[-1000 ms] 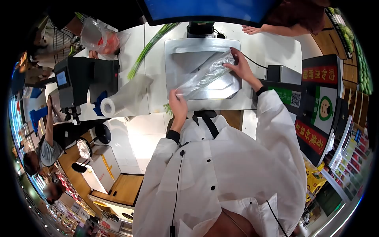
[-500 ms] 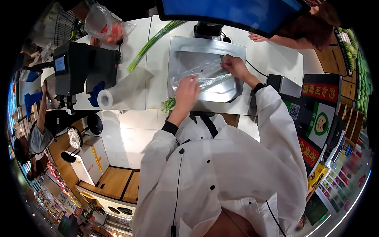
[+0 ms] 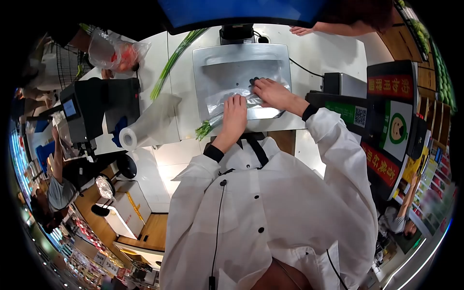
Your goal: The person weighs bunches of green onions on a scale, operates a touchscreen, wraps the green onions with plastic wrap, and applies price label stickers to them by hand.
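Left hand (image 3: 234, 115): fingers together on bag (image 3: 218, 103). Right hand (image 3: 274, 94), at its 2 o'clock: fingers bent on bag. Greens (image 3: 203, 130) protrude at 8 o'clock.

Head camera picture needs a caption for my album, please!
Left hand and right hand on a clear plastic bag over a silvery metal plate, green tips poking out.

Supermarket checkout — metal scale (image 3: 216, 89), bag roll (image 3: 153, 121), produce shelves (image 3: 442, 79)

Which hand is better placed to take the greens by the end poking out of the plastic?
Left, I'd judge: the left hand is on the plastic, close to the protruding end of the greens; the right hand is farther along the metal plate.
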A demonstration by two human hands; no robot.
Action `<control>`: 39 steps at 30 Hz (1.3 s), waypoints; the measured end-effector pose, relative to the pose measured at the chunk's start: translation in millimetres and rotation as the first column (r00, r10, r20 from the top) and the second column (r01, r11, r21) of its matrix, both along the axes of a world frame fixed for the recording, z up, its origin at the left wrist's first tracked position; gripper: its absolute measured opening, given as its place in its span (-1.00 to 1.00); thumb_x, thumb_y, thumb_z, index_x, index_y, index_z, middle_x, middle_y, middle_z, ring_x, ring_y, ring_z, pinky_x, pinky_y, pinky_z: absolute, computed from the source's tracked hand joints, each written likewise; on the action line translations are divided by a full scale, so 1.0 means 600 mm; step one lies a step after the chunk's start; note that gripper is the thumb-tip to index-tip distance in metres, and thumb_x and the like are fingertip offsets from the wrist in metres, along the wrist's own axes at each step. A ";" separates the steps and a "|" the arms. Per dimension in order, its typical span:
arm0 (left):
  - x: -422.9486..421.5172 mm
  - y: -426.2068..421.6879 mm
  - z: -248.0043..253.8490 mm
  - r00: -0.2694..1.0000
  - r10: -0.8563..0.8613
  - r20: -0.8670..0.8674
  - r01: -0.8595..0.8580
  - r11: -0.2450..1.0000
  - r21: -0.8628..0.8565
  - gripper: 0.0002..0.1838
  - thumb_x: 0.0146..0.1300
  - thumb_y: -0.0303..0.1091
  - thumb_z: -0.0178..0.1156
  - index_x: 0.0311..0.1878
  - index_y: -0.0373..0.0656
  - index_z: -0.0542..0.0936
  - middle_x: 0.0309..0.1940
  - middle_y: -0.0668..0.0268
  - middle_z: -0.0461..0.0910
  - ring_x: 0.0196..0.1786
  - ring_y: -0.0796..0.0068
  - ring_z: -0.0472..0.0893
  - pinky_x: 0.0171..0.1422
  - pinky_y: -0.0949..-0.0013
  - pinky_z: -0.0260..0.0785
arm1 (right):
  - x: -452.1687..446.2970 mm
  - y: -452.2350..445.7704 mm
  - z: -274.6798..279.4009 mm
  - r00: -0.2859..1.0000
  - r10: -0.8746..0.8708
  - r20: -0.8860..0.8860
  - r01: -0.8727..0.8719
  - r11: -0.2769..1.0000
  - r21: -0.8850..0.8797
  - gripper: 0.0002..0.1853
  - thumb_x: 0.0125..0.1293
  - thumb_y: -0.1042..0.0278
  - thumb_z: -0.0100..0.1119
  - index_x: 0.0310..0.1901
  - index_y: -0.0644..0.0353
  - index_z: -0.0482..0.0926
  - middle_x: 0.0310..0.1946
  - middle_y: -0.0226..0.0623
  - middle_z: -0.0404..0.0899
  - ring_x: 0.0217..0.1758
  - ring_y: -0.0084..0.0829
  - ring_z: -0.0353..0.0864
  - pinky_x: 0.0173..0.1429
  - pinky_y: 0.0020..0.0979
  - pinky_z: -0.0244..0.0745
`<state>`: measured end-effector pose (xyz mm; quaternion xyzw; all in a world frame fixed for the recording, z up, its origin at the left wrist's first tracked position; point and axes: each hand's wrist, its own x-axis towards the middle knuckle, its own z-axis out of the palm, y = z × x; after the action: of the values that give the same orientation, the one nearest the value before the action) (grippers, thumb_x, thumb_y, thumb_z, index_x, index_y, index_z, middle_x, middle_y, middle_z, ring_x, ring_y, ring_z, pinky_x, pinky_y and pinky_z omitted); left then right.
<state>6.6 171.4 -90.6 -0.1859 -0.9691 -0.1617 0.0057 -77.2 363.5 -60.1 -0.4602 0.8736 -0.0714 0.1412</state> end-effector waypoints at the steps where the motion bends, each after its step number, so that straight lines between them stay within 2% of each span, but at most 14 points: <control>1: 0.002 0.001 0.006 0.999 -0.013 0.044 0.014 1.000 -0.021 -0.62 0.08 -0.52 0.13 0.02 -0.28 0.45 -0.15 0.15 0.52 -0.01 0.20 0.50 0.15 0.24 0.29 | 0.007 -0.002 0.008 0.999 0.005 0.045 -0.008 0.997 0.072 -0.55 0.09 0.24 0.38 -0.03 0.24 0.47 -0.03 -0.20 0.42 0.14 -0.20 0.44 0.25 -0.28 0.42; 8: 0.003 -0.050 0.104 0.974 -0.153 0.169 0.131 0.983 0.132 -0.54 0.02 -0.44 0.27 0.03 -0.28 0.42 -0.20 0.04 0.61 -0.10 -0.01 0.62 -0.01 0.12 0.44 | 0.097 -0.001 0.073 0.954 -0.103 -0.281 0.086 0.994 -0.071 -0.80 0.19 0.39 0.11 -0.15 0.18 0.44 -0.26 -0.29 0.51 -0.14 -0.31 0.58 -0.01 -0.35 0.51; 11: -0.008 -0.079 0.150 0.840 -0.244 0.485 0.206 0.970 0.130 -0.51 0.10 -0.35 0.31 0.09 -0.29 0.41 -0.21 0.00 0.63 -0.16 -0.08 0.61 -0.17 0.13 0.47 | 0.111 -0.004 0.085 0.937 -0.128 -0.325 0.094 0.988 -0.119 -0.78 0.16 0.35 0.19 -0.18 0.18 0.44 -0.37 -0.32 0.54 -0.20 -0.31 0.62 -0.12 -0.31 0.50; 17: -0.059 -0.114 0.162 0.587 -0.601 0.542 0.286 0.781 0.556 -0.56 0.18 -0.10 0.39 -0.15 -0.26 0.48 -0.48 0.31 0.57 -0.50 0.29 0.57 -0.30 0.27 0.45 | 0.120 -0.002 0.144 0.919 -0.253 0.303 0.262 0.965 0.009 -0.73 0.06 0.32 0.36 -0.27 0.26 0.52 -0.37 -0.09 0.64 -0.22 -0.07 0.67 -0.18 -0.13 0.54; 19: -0.088 -0.113 0.179 -0.045 -0.438 0.898 0.052 0.896 0.440 -0.65 0.25 -0.12 0.35 -0.23 -0.19 0.47 -0.53 0.42 0.47 -0.54 0.60 0.48 -0.40 0.42 0.38 | 0.120 0.003 0.149 0.942 -0.166 0.290 0.184 0.982 -0.034 -0.65 0.07 0.31 0.37 -0.13 0.25 0.51 -0.38 -0.16 0.63 -0.31 -0.04 0.67 -0.24 -0.17 0.55; 20: -0.087 -0.110 0.178 -0.052 -0.433 0.900 0.066 0.898 0.435 -0.65 0.25 -0.12 0.35 -0.23 -0.19 0.47 -0.53 0.42 0.47 -0.54 0.60 0.48 -0.40 0.42 0.38 | 0.122 -0.002 0.153 0.940 -0.180 0.291 0.200 0.979 -0.040 -0.65 0.07 0.31 0.37 -0.13 0.25 0.51 -0.38 -0.16 0.63 -0.31 -0.04 0.67 -0.24 -0.17 0.55; 22: -0.084 -0.102 0.171 -0.221 -0.532 0.818 -0.271 0.839 0.472 -0.73 0.29 -0.18 0.31 -0.24 -0.14 0.47 -0.60 0.46 0.40 -0.61 0.71 0.38 -0.51 0.54 0.22 | 0.120 -0.006 0.166 0.952 -0.255 0.170 0.247 0.967 0.067 -0.62 0.07 0.32 0.37 -0.09 0.24 0.50 -0.19 -0.15 0.63 -0.12 -0.11 0.66 -0.02 -0.18 0.53; 26: -0.076 -0.105 0.173 -0.074 -0.427 0.901 -0.210 0.890 0.404 -0.72 0.33 -0.19 0.28 -0.35 -0.07 0.40 -0.72 0.50 0.34 -0.72 0.70 0.31 -0.63 0.54 0.13 | 0.177 0.005 0.120 0.874 -0.431 -0.224 0.366 0.888 -0.278 -0.49 -0.02 0.32 0.40 0.01 0.27 0.52 -0.09 -0.18 0.62 0.11 -0.12 0.54 0.22 -0.11 0.39; 27: -0.074 -0.119 0.170 -0.088 -0.418 0.904 -0.186 0.899 0.397 -0.72 0.33 -0.19 0.28 -0.35 -0.07 0.40 -0.72 0.50 0.34 -0.72 0.70 0.31 -0.63 0.54 0.13 | 0.202 0.018 0.114 0.655 -0.750 -0.093 0.610 0.597 -0.522 -0.45 0.01 0.33 0.39 0.09 0.24 0.49 -0.02 -0.22 0.58 0.18 -0.16 0.48 0.28 -0.13 0.31; 29: -0.066 -0.161 0.163 -0.153 -0.375 0.914 -0.464 0.844 0.268 -0.77 0.37 -0.24 0.23 -0.31 -0.10 0.41 -0.70 0.49 0.36 -0.73 0.70 0.29 -0.65 0.53 0.11 | 0.258 0.037 0.001 0.072 -0.982 0.177 0.710 -0.075 -0.700 -0.41 0.14 0.30 0.35 0.23 0.13 0.45 0.04 -0.20 0.54 0.12 -0.23 0.51 0.24 -0.21 0.36; 31: -0.054 -0.181 0.173 -0.117 -0.363 0.925 -0.511 0.820 0.257 -0.78 0.39 -0.25 0.20 -0.30 -0.12 0.42 -0.69 0.47 0.37 -0.73 0.69 0.29 -0.65 0.53 0.11 | 0.321 0.054 -0.181 0.055 -0.757 0.651 0.866 -0.289 -0.408 -0.47 0.22 0.29 0.31 0.23 0.10 0.45 0.04 -0.17 0.51 -0.01 -0.26 0.57 0.10 -0.28 0.46; 32: -0.047 -0.190 0.177 -0.074 -0.356 0.931 -0.566 0.784 0.255 -0.79 0.40 -0.26 0.18 -0.29 -0.14 0.43 -0.67 0.45 0.39 -0.74 0.68 0.29 -0.65 0.53 0.11 | 0.327 0.050 -0.190 0.032 -0.746 0.665 0.863 -0.315 -0.395 -0.47 0.22 0.29 0.31 0.23 0.10 0.45 0.04 -0.17 0.51 -0.01 -0.26 0.57 0.10 -0.28 0.46; 34: -0.035 -0.194 0.169 0.012 -0.318 0.948 -0.517 0.810 0.278 -0.79 0.40 -0.26 0.18 -0.28 -0.16 0.43 -0.65 0.43 0.40 -0.73 0.66 0.31 -0.64 0.53 0.12 | 0.337 0.042 -0.196 0.194 -0.750 0.632 0.912 -0.100 -0.398 -0.52 0.26 0.33 0.28 0.22 0.14 0.46 -0.02 -0.18 0.50 -0.12 -0.27 0.60 -0.02 -0.35 0.52; 39: -0.027 -0.183 0.159 0.154 -0.261 0.953 -0.460 0.835 0.303 -0.77 0.40 -0.23 0.19 -0.29 -0.17 0.44 -0.61 0.39 0.42 -0.65 0.62 0.40 -0.59 0.51 0.21 | 0.298 0.037 -0.183 0.125 -0.822 0.555 0.769 -0.273 -0.578 -0.60 0.29 0.39 0.23 0.16 0.16 0.49 -0.11 -0.21 0.49 -0.16 -0.23 0.59 -0.05 -0.33 0.51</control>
<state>-9.5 61.3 4.6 0.0430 -0.6566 -0.5040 -0.5596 101.3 385.8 -170.0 0.2347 0.8024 -0.5134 -0.1937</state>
